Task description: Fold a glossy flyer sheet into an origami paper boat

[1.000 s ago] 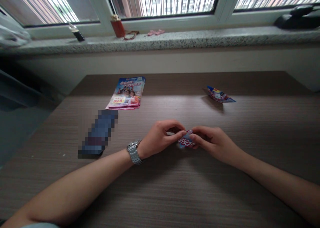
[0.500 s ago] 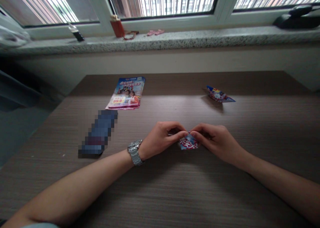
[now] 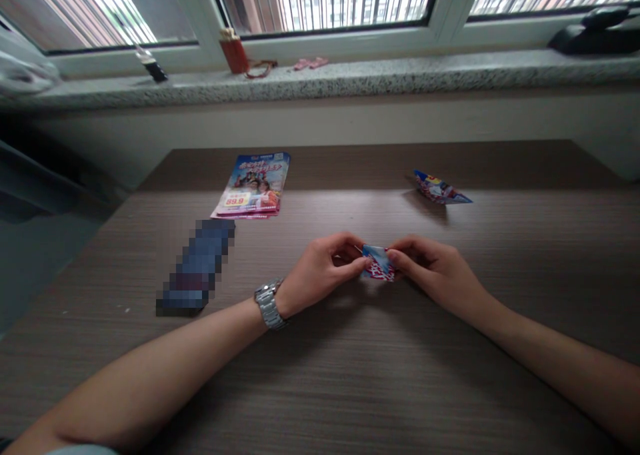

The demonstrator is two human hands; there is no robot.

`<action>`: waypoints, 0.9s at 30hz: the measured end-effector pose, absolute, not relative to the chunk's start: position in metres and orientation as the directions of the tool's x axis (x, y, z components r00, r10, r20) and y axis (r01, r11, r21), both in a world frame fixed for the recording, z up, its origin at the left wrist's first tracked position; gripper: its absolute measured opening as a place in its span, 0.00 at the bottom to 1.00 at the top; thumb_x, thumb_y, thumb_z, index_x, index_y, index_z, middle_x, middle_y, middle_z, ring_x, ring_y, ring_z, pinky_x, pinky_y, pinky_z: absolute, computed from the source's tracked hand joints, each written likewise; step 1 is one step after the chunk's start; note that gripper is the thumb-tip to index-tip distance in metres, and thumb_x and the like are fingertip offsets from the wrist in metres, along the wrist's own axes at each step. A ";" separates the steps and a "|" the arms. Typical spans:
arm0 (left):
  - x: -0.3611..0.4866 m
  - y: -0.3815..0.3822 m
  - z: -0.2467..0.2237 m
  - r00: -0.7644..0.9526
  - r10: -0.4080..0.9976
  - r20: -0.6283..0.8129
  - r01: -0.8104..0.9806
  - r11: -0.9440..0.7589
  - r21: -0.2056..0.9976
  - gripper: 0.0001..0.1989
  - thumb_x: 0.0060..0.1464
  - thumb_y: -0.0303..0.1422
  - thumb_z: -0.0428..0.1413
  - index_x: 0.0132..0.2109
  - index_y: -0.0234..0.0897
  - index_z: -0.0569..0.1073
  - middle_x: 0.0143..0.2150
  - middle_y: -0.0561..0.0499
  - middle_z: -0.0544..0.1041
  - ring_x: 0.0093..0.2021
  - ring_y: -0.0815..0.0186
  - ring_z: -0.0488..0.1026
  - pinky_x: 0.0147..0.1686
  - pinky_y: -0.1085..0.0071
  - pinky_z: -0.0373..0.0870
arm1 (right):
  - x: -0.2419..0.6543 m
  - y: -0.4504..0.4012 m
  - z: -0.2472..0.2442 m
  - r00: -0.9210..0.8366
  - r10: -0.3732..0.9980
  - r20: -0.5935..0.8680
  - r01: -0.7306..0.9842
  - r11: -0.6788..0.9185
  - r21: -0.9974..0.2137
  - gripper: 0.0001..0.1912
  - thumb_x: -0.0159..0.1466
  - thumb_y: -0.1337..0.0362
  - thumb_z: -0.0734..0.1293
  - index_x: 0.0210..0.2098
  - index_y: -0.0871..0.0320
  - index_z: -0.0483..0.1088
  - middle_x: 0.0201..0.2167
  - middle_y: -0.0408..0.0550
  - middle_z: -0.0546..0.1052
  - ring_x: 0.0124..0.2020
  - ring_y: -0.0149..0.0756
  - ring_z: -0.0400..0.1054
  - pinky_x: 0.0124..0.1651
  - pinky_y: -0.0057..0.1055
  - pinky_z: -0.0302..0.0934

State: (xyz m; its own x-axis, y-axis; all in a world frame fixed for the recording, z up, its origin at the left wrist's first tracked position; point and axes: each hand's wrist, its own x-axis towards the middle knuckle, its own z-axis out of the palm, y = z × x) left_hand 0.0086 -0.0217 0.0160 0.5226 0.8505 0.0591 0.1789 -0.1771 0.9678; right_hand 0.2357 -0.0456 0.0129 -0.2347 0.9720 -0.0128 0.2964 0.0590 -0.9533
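Between my two hands is a small folded paper, printed in blue, white and red. My left hand, with a metal watch on its wrist, pinches the paper's left edge between thumb and fingers. The right edge is pinched the same way by my right hand. The paper is held a little above the brown table, and a shadow falls below it. Farther back on the right stands a folded paper piece with pointed ends, in similar printed colours.
A stack of printed flyers lies at the back left. Nearer to me is a dark, pixelated flat object. On the stone windowsill are a red-brown case with a strap, small pink items and a black object.
Both hands have lifted the folded paper slightly up and away from me. The fingertips have moved apart from its top middle to its two sides, so more of its face shows.
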 end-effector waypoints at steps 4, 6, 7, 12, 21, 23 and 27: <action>0.009 -0.021 0.019 0.493 0.866 0.089 0.207 -0.215 0.954 0.10 0.62 0.35 0.61 0.46 0.33 0.76 0.39 0.49 0.81 0.37 0.70 0.78 0.38 0.77 0.75 | 0.235 -0.047 0.010 -0.297 0.950 -0.093 0.226 -0.025 -0.974 0.16 0.63 0.49 0.72 0.41 0.54 0.76 0.32 0.46 0.82 0.32 0.39 0.78 0.36 0.34 0.73; 0.009 -0.022 0.021 0.489 0.867 0.098 0.213 -0.227 0.950 0.09 0.61 0.33 0.62 0.45 0.33 0.76 0.39 0.49 0.81 0.36 0.71 0.78 0.36 0.78 0.74 | 0.235 -0.048 0.010 -0.340 0.931 -0.132 0.217 -0.058 -0.974 0.16 0.62 0.49 0.73 0.40 0.55 0.76 0.32 0.46 0.82 0.32 0.38 0.78 0.37 0.34 0.73; 0.009 -0.022 0.022 0.490 0.866 0.102 0.213 -0.232 0.949 0.09 0.61 0.33 0.62 0.45 0.33 0.76 0.39 0.49 0.81 0.36 0.71 0.78 0.36 0.78 0.74 | 0.235 -0.048 0.010 -0.355 0.923 -0.146 0.219 -0.070 -0.973 0.16 0.61 0.49 0.73 0.39 0.56 0.77 0.32 0.46 0.82 0.32 0.38 0.78 0.37 0.34 0.73; 0.008 -0.022 0.021 0.488 0.867 0.106 0.212 -0.235 0.949 0.10 0.61 0.34 0.62 0.46 0.33 0.77 0.37 0.50 0.82 0.35 0.72 0.78 0.35 0.79 0.74 | 0.233 -0.047 0.014 -0.366 0.912 -0.185 0.227 -0.105 -0.968 0.18 0.61 0.48 0.73 0.37 0.57 0.77 0.31 0.47 0.82 0.32 0.38 0.78 0.37 0.34 0.74; 0.008 -0.023 0.019 0.538 0.839 0.077 0.175 -0.201 0.964 0.10 0.62 0.35 0.62 0.48 0.34 0.77 0.42 0.48 0.82 0.39 0.69 0.79 0.39 0.77 0.75 | 0.235 -0.043 0.017 -0.319 0.934 -0.160 0.261 -0.076 -0.962 0.16 0.61 0.48 0.73 0.34 0.55 0.77 0.27 0.47 0.82 0.29 0.38 0.78 0.34 0.34 0.75; 0.008 -0.023 0.019 0.540 0.838 0.075 0.185 -0.205 0.961 0.10 0.62 0.34 0.61 0.47 0.34 0.77 0.41 0.48 0.82 0.38 0.69 0.79 0.38 0.76 0.75 | 0.235 -0.044 0.017 -0.328 0.930 -0.168 0.263 -0.080 -0.961 0.16 0.61 0.48 0.73 0.33 0.55 0.76 0.28 0.47 0.82 0.29 0.39 0.78 0.34 0.35 0.75; 0.008 -0.021 0.021 0.531 0.844 0.079 0.223 -0.229 0.948 0.09 0.62 0.35 0.61 0.46 0.33 0.78 0.39 0.49 0.82 0.36 0.70 0.77 0.36 0.77 0.73 | 0.236 -0.045 0.012 -0.333 0.932 -0.145 0.266 -0.054 -0.962 0.17 0.62 0.49 0.73 0.40 0.55 0.76 0.30 0.47 0.82 0.29 0.39 0.78 0.34 0.34 0.74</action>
